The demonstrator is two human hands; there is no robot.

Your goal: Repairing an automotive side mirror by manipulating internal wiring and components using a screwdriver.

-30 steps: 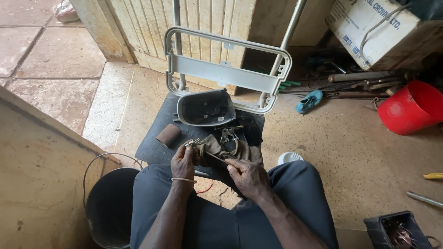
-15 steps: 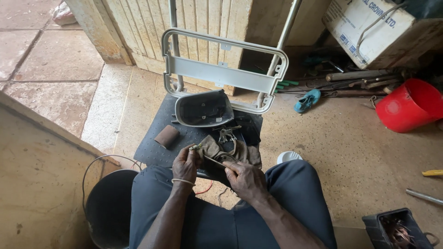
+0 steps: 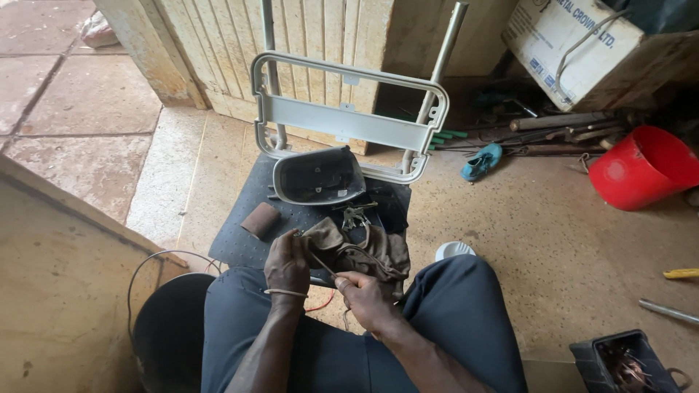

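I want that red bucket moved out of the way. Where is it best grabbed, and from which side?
Probably by the rim, from above. The red bucket stands tilted on the floor at the right, its open mouth facing up and toward the camera, so the near edge of the rim is free. No handle shows.

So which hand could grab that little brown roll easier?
The left hand, probably. The brown roll lies just beyond it on the dark mat, while the right hand sits farther away, pinching a thin wire.

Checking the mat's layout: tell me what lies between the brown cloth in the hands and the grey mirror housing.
In the head view, a bunch of keys lies on the dark mat between the brown cloth and the mirror housing.
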